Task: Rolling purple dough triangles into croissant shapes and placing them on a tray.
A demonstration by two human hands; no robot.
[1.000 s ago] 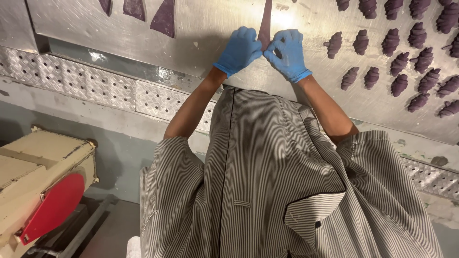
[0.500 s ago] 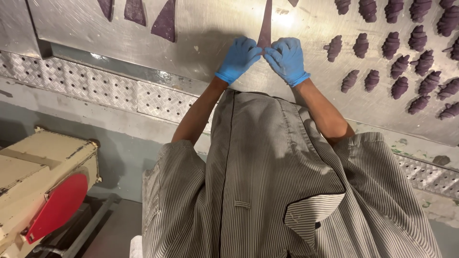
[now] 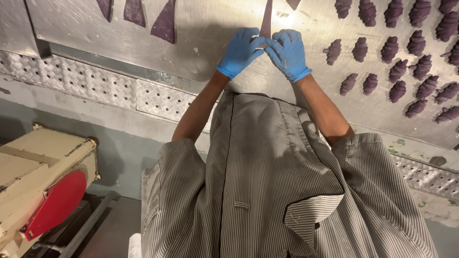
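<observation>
From the head view I look down over my striped grey coat (image 3: 277, 191) to a scratched steel table (image 3: 205, 33). Both my hands wear blue gloves and meet at the wide near end of a long purple dough triangle (image 3: 266, 19), which lies flat on the table and runs away from me toward the far edge of the view. My left hand (image 3: 240, 51) has its fingers curled in, thumb and fingertips pinching the dough's near edge. My right hand (image 3: 289, 53) mirrors it, fingers bent and closed on the same edge, the two hands touching each other at the fingertips. To my right, well apart from the hands, rows of rolled purple croissants (image 3: 397, 52) sit on the table in slanted lines. To my left, three more flat purple dough triangles (image 3: 165, 21) lie at the far side. Along the table's near side runs a strip of embossed checker plate (image 3: 95, 81). Lower left, below the table, stands a cream-coloured machine (image 3: 38, 167) with a red round panel (image 3: 57, 203)
</observation>
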